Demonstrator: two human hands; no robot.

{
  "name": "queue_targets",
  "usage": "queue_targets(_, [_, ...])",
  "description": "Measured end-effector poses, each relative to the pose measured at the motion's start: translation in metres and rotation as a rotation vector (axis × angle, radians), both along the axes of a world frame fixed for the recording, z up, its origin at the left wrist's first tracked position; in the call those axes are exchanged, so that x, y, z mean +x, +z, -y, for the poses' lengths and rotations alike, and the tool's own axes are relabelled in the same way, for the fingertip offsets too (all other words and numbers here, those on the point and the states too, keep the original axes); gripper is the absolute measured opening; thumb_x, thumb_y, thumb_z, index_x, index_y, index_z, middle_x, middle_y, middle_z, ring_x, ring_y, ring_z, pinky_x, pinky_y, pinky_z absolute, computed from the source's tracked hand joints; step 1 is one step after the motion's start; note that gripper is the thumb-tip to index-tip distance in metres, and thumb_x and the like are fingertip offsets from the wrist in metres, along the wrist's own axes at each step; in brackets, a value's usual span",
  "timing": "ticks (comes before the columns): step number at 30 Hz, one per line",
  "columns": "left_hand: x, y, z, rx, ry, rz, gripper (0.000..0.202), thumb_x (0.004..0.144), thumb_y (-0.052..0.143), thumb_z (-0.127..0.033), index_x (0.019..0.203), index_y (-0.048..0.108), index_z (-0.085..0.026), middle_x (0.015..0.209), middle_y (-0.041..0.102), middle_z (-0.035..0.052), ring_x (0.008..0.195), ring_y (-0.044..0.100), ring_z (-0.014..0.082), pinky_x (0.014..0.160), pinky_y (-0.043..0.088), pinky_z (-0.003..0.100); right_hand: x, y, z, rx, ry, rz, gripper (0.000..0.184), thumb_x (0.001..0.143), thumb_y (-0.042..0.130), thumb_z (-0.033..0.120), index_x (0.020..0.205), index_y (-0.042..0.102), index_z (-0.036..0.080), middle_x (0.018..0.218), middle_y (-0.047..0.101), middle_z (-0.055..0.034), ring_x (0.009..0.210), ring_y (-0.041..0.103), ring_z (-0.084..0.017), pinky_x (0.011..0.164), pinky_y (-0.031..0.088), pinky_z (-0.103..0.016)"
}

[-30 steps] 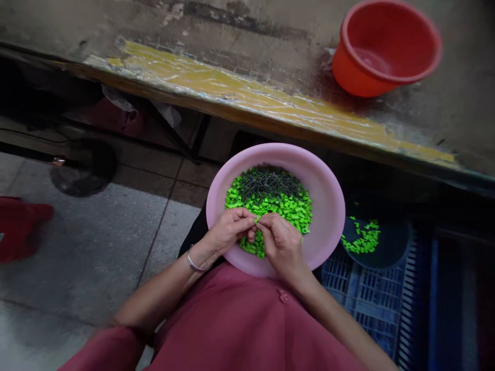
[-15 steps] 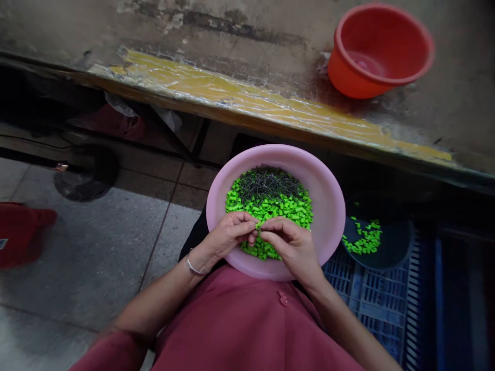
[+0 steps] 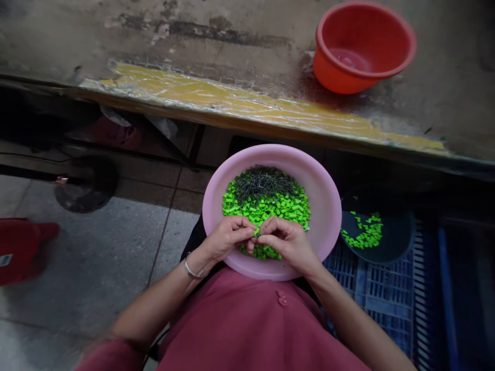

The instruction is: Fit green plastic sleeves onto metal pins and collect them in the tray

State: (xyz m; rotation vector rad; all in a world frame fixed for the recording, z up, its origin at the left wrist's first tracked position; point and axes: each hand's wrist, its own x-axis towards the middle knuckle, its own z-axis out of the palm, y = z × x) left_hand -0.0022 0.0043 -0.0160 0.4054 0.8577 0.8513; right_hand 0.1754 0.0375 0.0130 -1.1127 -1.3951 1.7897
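Note:
A pink basin (image 3: 330, 221) rests on my lap, holding a heap of small bright green plastic pieces (image 3: 284, 207). Thin dark metal-looking pins (image 3: 265, 183) lie piled on the far side of that heap. Over the near part of the basin, my left hand (image 3: 226, 239) is closed, its thumb and forefinger pinching one green plastic piece (image 3: 256, 233). My right hand (image 3: 292, 245) is closed too, fingertips pinched right beside that piece. Whatever sits between the right fingertips is too small and covered to make out.
Ahead stands a worn table edged with yellow tape (image 3: 232, 105), bearing a red bowl (image 3: 348, 77). To the right, a dark basin (image 3: 398, 237) with more green pieces sits on a blue plastic crate (image 3: 386, 299). A red object (image 3: 23, 247) is on the floor at left.
The view has shifted slightly, so the red bowl appears farther left. My hands stay together over the basin, the fingertips having moved a little around the green piece.

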Motion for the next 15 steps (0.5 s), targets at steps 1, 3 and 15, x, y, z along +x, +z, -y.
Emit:
queue_targets(1, [0.0003,-0.0005,0.0002,-0.002,-0.001,-0.007,0.034,0.070,0.082,-0.038,0.082,0.065,-0.011,0.055,0.066,0.0010,0.047,0.061,0.0118,0.053,0.052,0.023,0.0002,-0.0009,0.0003,-0.005,-0.003,-0.005,0.021,0.074,0.081,0.032,0.066,0.065,0.020,0.070,0.063,0.0012,0.068,0.059,-0.014,0.067,0.047,-0.028])
queue_targets(3, [0.0009,-0.0010,0.0004,-0.006,0.007,-0.015,0.033,0.070,0.082,-0.037,0.082,0.065,-0.011,0.055,0.066,0.0007,0.048,0.061,0.0117,0.053,0.052,0.024,0.0003,-0.0031,0.0005,-0.029,-0.008,-0.021,0.022,0.073,0.081,0.032,0.066,0.065,0.020,0.070,0.063,0.0014,0.068,0.059,-0.013,0.066,0.047,-0.027])
queue_targets(15, [0.0018,-0.0054,0.0005,0.011,0.000,-0.068,0.031,0.072,0.080,-0.037,0.079,0.064,-0.012,0.055,0.066,0.0005,0.047,0.060,0.0113,0.053,0.051,0.023,0.0005,-0.0065,0.0010,-0.085,-0.017,0.033,0.019,0.073,0.079,0.030,0.064,0.066,0.020,0.065,0.064,0.0012,0.064,0.058,-0.013,0.063,0.046,-0.027])
